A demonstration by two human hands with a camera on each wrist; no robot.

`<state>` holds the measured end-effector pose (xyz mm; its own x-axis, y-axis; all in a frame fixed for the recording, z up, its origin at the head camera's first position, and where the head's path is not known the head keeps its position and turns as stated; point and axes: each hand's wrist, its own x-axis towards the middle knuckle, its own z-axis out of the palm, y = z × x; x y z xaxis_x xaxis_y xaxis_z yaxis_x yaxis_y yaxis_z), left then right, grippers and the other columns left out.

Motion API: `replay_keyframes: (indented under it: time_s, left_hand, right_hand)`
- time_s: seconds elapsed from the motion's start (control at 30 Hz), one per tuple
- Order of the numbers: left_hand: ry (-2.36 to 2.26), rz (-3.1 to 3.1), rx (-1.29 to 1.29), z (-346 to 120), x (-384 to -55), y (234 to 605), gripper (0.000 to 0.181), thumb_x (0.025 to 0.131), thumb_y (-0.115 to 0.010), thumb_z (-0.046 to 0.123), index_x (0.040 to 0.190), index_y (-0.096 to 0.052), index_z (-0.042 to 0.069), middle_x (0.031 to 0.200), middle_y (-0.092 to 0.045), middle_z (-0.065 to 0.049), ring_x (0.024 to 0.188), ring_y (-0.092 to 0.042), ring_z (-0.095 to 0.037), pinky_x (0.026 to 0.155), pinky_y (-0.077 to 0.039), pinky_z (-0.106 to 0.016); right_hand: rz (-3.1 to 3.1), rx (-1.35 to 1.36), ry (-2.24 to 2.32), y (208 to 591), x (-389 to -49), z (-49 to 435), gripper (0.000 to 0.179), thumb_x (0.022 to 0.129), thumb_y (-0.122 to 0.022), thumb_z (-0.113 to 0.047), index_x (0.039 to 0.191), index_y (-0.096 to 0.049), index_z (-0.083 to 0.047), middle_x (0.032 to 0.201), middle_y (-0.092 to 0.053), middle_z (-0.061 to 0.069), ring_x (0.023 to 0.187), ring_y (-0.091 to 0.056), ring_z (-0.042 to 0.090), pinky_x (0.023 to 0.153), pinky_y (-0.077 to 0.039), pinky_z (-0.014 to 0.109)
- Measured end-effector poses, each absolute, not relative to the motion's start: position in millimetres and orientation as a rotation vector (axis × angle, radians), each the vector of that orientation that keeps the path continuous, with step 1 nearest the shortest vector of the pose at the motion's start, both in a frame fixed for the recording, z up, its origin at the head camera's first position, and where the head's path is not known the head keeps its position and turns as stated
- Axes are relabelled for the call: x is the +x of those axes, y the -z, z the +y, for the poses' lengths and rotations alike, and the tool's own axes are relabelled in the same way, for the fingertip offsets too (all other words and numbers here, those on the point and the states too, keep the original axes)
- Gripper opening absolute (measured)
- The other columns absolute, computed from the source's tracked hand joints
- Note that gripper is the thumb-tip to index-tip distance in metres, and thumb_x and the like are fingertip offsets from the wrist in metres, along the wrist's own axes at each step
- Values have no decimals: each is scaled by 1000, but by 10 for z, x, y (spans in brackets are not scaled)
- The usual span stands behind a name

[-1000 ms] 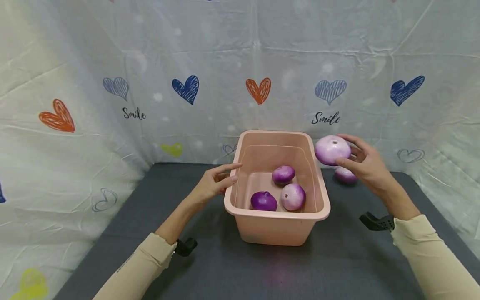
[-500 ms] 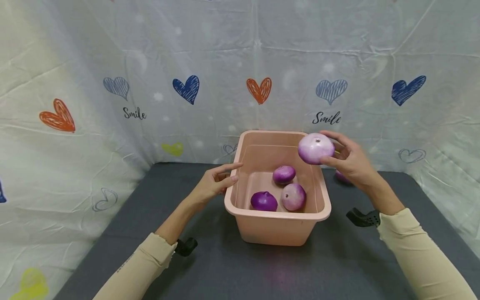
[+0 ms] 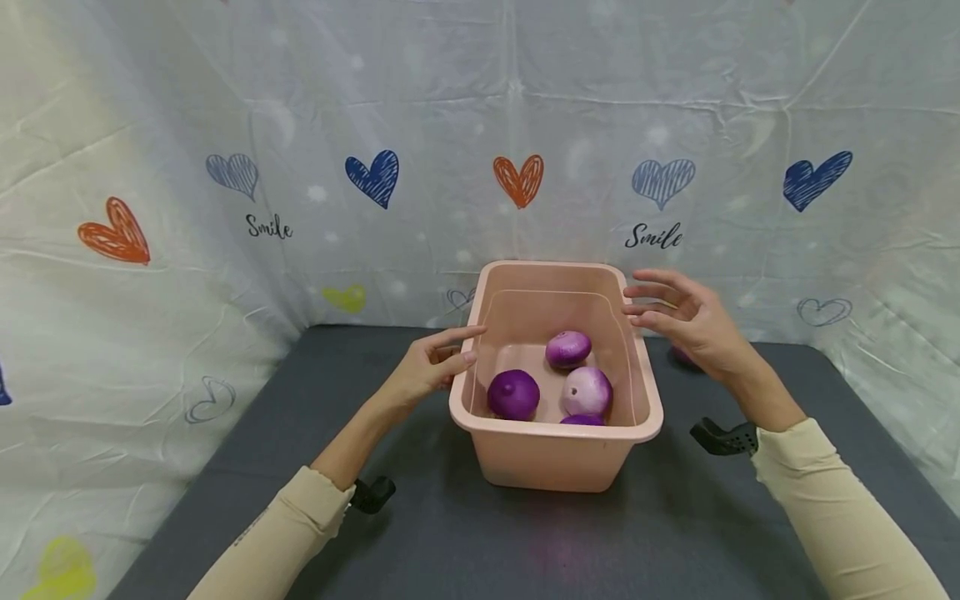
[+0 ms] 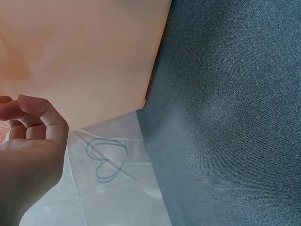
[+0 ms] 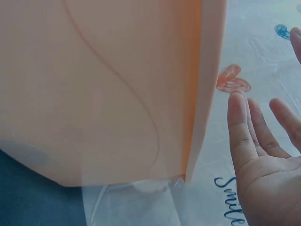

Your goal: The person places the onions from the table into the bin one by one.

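Note:
A pink plastic basin (image 3: 555, 457) holds several purple onions: a dark one (image 3: 513, 395) at near left, a pale one (image 3: 587, 392) at near right, one (image 3: 567, 349) farther back. Another onion (image 3: 582, 420) is mostly hidden behind the front rim. My left hand (image 3: 427, 367) rests at the left rim, index finger extended over it and the other fingers loosely bent. Above the right rim, my right hand (image 3: 690, 321) has its fingers spread and holds nothing. Behind that hand, one more onion (image 3: 684, 357) lies on the table, mostly covered by it.
The basin stands on a dark grey cloth-covered table (image 3: 555, 550). A white curtain (image 3: 450, 108) printed with hearts and the word Smile hangs behind and at both sides. Each wrist carries a black camera strap (image 3: 723, 437).
My right hand moved left over the basin and let go of the onion it held, which dropped in. Onions at the basin's near end shifted. The left hand kept its place.

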<state>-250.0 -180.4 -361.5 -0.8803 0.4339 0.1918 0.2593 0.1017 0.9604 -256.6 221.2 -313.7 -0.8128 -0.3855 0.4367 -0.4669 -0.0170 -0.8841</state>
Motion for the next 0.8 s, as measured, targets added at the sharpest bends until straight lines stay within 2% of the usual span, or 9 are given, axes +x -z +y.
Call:
replay_keyframes:
  time_s: [0.2,0.33,0.43,0.8]
  left_hand:
    - [-1874,2246,702,-1804,-2505,3618,48,101,-65,23,148,-56,16,114,-67,-19,84,-65,-29,71,-57,-41]
    - [-1889,2218,705,-1811,-2512,3629,48,101,-65,22,148,-56,16,118,-66,-19,95,-66,-41,72,-58,-41]
    - [-1895,2206,714,-1806,-2517,3624,49,102,-65,22,149,-55,15,121,-66,-19,102,-65,-44,72,-59,-40]
    - [-1890,2213,701,-1804,-2513,3626,49,102,-65,22,149,-55,15,120,-66,-23,84,-69,-27,72,-58,-41]
  right_hand:
    - [-2174,861,-1992,3159,-2523,2293,47,99,-64,1,143,-55,-9,135,-55,23,116,-64,26,93,-52,35]
    - [-2170,842,-2020,3188,-2496,2387,43,100,-62,1,142,-55,-7,133,-58,17,116,-64,27,93,-52,35]
    - [-2175,835,-2024,3228,-2485,2473,42,100,-61,2,142,-55,-6,132,-59,14,116,-64,26,94,-51,34]
    - [-2202,753,-2011,3428,-2491,2763,41,101,-59,4,142,-52,1,131,-59,14,114,-65,25,90,-53,33]
